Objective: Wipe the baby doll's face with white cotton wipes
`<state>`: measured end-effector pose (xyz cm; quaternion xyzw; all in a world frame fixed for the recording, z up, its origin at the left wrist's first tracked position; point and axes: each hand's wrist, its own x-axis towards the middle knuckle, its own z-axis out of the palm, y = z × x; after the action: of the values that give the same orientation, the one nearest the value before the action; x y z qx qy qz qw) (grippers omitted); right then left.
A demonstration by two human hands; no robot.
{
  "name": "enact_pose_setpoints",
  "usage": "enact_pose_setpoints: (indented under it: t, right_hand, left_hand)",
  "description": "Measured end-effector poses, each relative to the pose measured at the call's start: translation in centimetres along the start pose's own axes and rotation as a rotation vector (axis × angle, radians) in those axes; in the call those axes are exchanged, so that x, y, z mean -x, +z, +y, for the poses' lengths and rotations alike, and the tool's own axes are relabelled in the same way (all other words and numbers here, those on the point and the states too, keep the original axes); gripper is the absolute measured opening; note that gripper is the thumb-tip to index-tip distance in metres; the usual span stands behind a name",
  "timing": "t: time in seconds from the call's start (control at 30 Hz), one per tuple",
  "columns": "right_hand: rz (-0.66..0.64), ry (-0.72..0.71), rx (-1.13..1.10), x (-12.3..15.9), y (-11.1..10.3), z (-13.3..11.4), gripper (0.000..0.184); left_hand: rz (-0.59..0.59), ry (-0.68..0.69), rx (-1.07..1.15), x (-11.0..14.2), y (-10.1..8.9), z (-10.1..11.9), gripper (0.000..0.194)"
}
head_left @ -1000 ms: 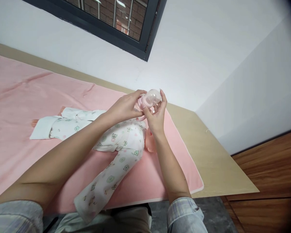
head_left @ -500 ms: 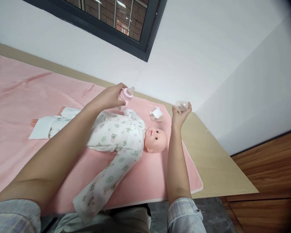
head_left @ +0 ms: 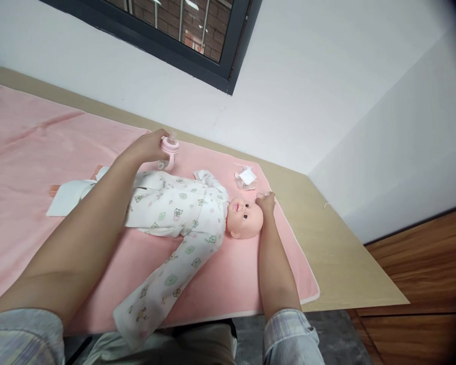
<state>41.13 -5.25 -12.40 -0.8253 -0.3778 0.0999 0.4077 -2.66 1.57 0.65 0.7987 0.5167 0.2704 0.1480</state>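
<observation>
A small pink bottle [head_left: 169, 148] with a clear teat and a loop handle sits tilted in the left hand [head_left: 146, 148], teat toward 2 o'clock, above the doll's [head_left: 197, 208] chest. The doll lies on its back in a printed white sleepsuit, head toward 3 o'clock, touching the right hand [head_left: 266, 203].

The one head camera is looking forward and down from close above the surface [head_left: 338, 253], tilting sideways, taking in everything from the sleeves below the fingers [head_left: 265, 195] to the window beyond them.
</observation>
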Motion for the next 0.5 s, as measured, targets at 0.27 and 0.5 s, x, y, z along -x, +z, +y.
enact_pose_setpoints:
  t: [0.27,0.5]
  right_hand:
    - [-0.032,-0.009,0.075,0.3,0.0,-0.3,0.076]
    - [-0.019,-0.023,0.101,0.8,-0.1,-0.6,0.074]
  left_hand:
    - [-0.109,-0.241,-0.273,-2.0,1.5,-2.4,0.068]
    - [-0.116,-0.306,-0.297,-2.4,1.6,-3.7,0.072]
